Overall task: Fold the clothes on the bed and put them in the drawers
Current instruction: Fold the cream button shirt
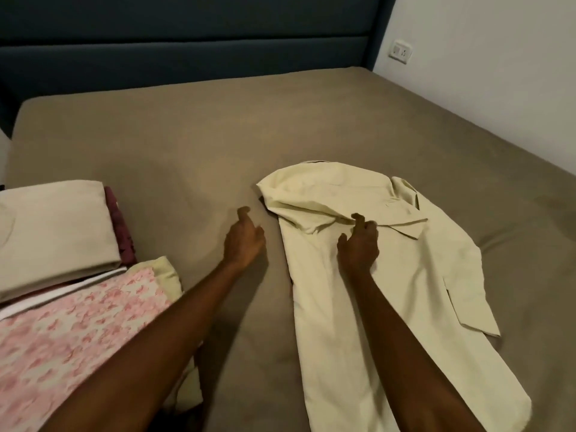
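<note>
A pale cream shirt (pixel 374 275) lay spread on the taupe bed (pixel 218 145), right of centre, with 1 sleeve folded across its upper part and its right edge and collar splayed out toward the wall side. The right hand (pixel 358 244) rested on top of the shirt near the folded sleeve, fingers curled and pinching a fold of the fabric there. The left hand (pixel 244 241) hovered over the bare sheet just beside the shirt's left edge, fingers loosely spread and holding nothing. At the left side of the bed sat a folded beige garment (pixel 53 232) on top of a maroon piece (pixel 120 226), and nearer the camera a pink floral cloth (pixel 68 332) lay flat, partly under the left forearm. A dark blue padded headboard (pixel 187 42) stood behind the bed, and a white wall socket (pixel 401 52) sat on the wall at the right.
</note>
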Demonstrator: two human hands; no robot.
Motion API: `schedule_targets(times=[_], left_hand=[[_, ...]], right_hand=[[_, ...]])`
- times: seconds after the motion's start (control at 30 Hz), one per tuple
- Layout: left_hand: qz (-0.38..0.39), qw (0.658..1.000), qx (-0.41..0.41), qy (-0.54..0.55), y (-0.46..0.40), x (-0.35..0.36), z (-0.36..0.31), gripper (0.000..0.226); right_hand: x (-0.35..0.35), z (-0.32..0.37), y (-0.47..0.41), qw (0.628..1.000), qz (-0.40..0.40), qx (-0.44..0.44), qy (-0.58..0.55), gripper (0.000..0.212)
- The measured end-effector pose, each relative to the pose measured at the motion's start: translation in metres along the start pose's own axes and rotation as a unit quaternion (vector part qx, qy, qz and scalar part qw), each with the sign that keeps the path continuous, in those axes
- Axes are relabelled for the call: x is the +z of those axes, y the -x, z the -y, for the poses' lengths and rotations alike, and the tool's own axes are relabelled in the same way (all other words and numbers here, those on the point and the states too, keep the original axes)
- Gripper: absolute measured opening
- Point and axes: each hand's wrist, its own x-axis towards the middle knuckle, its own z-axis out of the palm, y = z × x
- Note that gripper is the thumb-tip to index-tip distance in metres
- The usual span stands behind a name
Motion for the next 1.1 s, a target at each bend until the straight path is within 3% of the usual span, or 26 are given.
schedule_targets(times=[0.07, 0.13, 0.23, 0.3, 0.4, 0.57, 0.63, 0.7, 0.8, 0.93, 1.0, 1.1], left_hand=[[0.028, 0.992, -0.040, 0.114, -0.045, 0.002, 0.008, 0.056], [0.031, 0.981, -0.042, 0.187, -0.070, 0.015, 0.018, 0.057], [-0.042, 0.996, 0.009, 0.079, -0.079, 0.040, 0.039, 0.050], [-0.102, 0.993, 0.016, 0.052, -0.084, 0.054, 0.054, 0.046], [-0.124, 0.991, 0.021, 0.039, -0.088, 0.065, 0.064, 0.048], [-0.122, 0.992, 0.034, 0.007, -0.090, 0.063, 0.059, 0.055], [-0.119, 0.992, 0.033, -0.003, -0.091, 0.064, 0.058, 0.059], [-0.119, 0.992, 0.038, -0.003, -0.091, 0.065, 0.061, 0.060], [-0.122, 0.991, 0.043, -0.021, -0.090, 0.065, 0.056, 0.063], [-0.107, 0.989, 0.002, -0.098, -0.100, 0.058, 0.027, 0.073], [-0.093, 0.986, 0.032, -0.134, -0.113, 0.060, 0.011, 0.073], [-0.042, 0.993, 0.068, -0.083, -0.143, 0.069, -0.018, 0.090]], right_hand=[[0.007, -0.001, -0.026, 0.994, -0.045, -0.070, 0.071, 0.052], [0.020, -0.007, -0.063, 0.983, -0.031, -0.149, 0.100, 0.043], [0.029, -0.012, -0.116, 0.966, 0.095, -0.224, 0.082, 0.028], [0.024, -0.009, -0.143, 0.971, 0.129, -0.200, -0.018, 0.028], [0.009, -0.011, -0.188, 0.972, 0.107, -0.176, -0.110, 0.028], [-0.015, -0.030, -0.253, 0.991, 0.074, -0.076, 0.087, 0.051], [-0.007, -0.031, -0.250, 0.974, 0.028, -0.072, 0.214, 0.055], [0.004, -0.017, -0.221, 0.954, -0.007, -0.119, 0.276, 0.043], [0.014, 0.003, -0.156, 0.971, -0.003, -0.097, 0.221, 0.028], [0.030, -0.011, -0.062, 0.971, 0.010, -0.105, 0.216, 0.045], [0.035, -0.024, -0.051, 0.970, -0.021, -0.140, 0.200, 0.044], [0.041, -0.037, -0.051, 0.992, -0.027, -0.088, 0.085, 0.050]])
